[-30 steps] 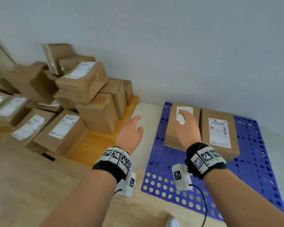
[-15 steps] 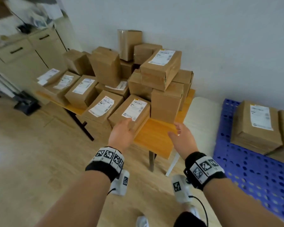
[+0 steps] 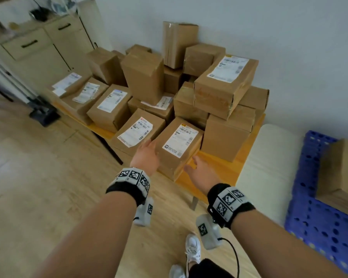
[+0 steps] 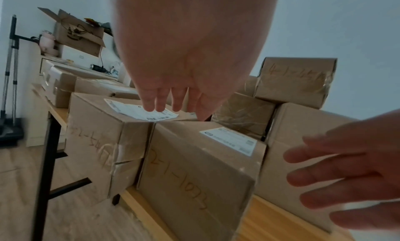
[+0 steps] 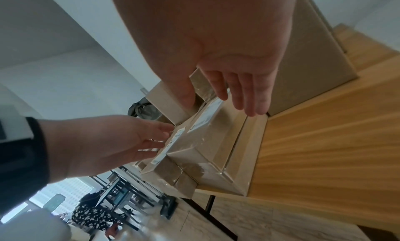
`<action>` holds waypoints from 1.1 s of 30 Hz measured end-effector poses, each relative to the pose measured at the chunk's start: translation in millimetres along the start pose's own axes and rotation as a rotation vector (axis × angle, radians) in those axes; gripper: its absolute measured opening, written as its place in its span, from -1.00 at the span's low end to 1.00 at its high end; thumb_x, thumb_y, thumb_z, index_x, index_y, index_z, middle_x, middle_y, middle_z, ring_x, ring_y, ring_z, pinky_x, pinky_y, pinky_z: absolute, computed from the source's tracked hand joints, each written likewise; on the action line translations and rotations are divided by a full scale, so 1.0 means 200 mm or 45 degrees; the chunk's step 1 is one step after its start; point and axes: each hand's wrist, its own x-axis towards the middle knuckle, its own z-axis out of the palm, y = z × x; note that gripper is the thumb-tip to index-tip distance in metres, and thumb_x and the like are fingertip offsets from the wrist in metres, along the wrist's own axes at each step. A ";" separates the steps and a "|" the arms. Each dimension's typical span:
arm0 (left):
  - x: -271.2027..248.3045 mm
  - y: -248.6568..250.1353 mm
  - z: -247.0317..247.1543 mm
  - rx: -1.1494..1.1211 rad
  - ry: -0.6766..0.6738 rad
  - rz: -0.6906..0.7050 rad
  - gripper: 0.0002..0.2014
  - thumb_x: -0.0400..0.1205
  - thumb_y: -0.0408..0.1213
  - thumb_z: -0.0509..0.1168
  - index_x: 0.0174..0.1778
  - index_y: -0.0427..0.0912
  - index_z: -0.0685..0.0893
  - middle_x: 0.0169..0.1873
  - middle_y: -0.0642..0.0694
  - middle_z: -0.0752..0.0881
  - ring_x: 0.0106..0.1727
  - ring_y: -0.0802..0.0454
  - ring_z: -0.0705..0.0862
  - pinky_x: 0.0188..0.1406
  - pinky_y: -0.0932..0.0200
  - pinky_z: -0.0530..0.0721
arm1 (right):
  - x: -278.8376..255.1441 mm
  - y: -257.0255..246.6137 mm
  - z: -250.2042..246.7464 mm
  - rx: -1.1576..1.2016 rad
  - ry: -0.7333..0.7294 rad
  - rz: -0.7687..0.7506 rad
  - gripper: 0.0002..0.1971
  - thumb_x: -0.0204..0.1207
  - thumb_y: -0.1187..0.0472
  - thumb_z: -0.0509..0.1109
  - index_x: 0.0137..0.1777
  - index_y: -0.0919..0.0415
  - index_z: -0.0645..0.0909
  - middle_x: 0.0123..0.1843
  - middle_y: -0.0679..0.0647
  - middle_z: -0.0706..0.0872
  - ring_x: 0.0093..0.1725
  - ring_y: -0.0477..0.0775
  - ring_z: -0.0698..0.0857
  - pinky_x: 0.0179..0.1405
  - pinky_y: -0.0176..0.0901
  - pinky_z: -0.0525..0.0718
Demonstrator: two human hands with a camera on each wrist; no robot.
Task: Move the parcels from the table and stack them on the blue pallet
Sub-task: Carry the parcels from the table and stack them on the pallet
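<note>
Reaching forward from the near edge of the scene, both bare hands flank one parcel (image 3: 178, 146) at the near edge of the wooden table (image 3: 219, 169). The left hand (image 3: 147, 155) has its fingers straight and spread loosely at the parcel's left top edge, over the seam with the neighbouring labelled box (image 3: 136, 134); whether the fingertips touch the cardboard cannot be told. The right hand (image 3: 201, 174) hangs with fingers extended and apart just beside the parcel's near right corner, gripping nothing. The parcel lies flat with a white shipping label on top and handwritten digits on its near side, as the left wrist view shows.

Beyond it, more brown parcels crowd the table: a plain box (image 3: 227, 135) sits just right of the flanked parcel, a large labelled box (image 3: 225, 85) rests tilted on top of the pile, and a tall box (image 3: 178, 44) stands upright against the far wall. At the right, the blue pallet (image 3: 313, 221) lies on the floor and carries a labelled parcel (image 3: 341, 171). A cream cabinet (image 3: 42, 49) stands at the far left.
</note>
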 end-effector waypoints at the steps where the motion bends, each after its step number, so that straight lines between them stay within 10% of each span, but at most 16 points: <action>1: 0.02 -0.01 0.00 0.007 -0.005 0.005 -0.46 0.77 -0.29 0.12 0.70 -0.12 0.22 0.68 -0.11 0.23 0.69 -0.10 0.18 0.63 -0.13 0.27 | 0.04 -0.01 0.00 0.023 -0.017 0.014 -0.35 0.72 -0.17 0.14 0.72 0.09 0.15 0.68 0.12 0.34 0.58 0.15 0.43 0.48 0.03 0.47; 22: -0.06 -0.22 0.11 -0.498 -0.280 -0.261 -0.57 0.70 0.19 0.14 0.19 -0.14 0.38 0.16 -0.16 0.64 0.17 -0.18 0.65 0.29 -0.17 0.60 | 0.04 -0.04 0.20 0.377 0.079 0.328 -0.46 0.61 -0.10 0.38 0.46 0.14 0.36 0.36 -0.02 0.64 0.17 0.04 0.67 0.10 -0.09 0.66; 27: -0.13 -0.28 0.14 -0.601 -0.335 -0.157 -0.35 0.54 0.29 0.29 0.38 -0.12 0.45 0.20 -0.07 0.68 0.16 -0.11 0.69 0.22 -0.18 0.68 | -0.14 -0.03 0.26 0.384 0.213 0.362 -0.52 0.56 -0.08 0.43 0.35 0.09 0.37 0.18 -0.03 0.65 0.11 0.06 0.68 0.03 -0.08 0.65; 33: -0.31 -0.17 0.16 -0.536 -0.505 0.075 -0.57 0.60 0.23 0.31 0.23 0.02 0.58 0.06 0.04 0.74 -0.04 0.05 0.71 0.08 -0.01 0.75 | -0.41 0.06 0.26 0.519 0.421 0.464 -0.51 0.52 0.00 0.45 0.34 0.15 0.39 0.20 0.04 0.66 0.11 0.08 0.67 0.02 -0.04 0.66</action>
